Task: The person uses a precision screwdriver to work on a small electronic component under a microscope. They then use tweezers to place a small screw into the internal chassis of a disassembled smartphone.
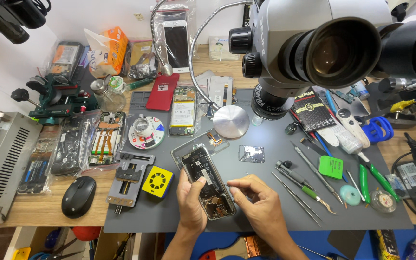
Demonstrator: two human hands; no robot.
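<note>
My left hand (190, 204) grips an opened smartphone (207, 183) by its left edge, back cover off, with the battery and circuit board showing. It is held tilted just above the grey work mat (261, 168). My right hand (256, 197) is at the phone's right edge, thumb and forefinger pinched together against its side. Whether they hold a small part is too small to tell. A clear phone case (192, 147) lies just behind the phone. A small dark board (252, 154) rests on the mat to the right.
A microscope head (314, 48) hangs over the mat's back right. Tweezers, screwdrivers and pry tools (309, 188) lie to the right. A metal phone clamp (130, 178), a yellow fan unit (157, 182) and a black mouse (78, 196) sit left. Dismantled phones in bags (80, 144) crowd the far left.
</note>
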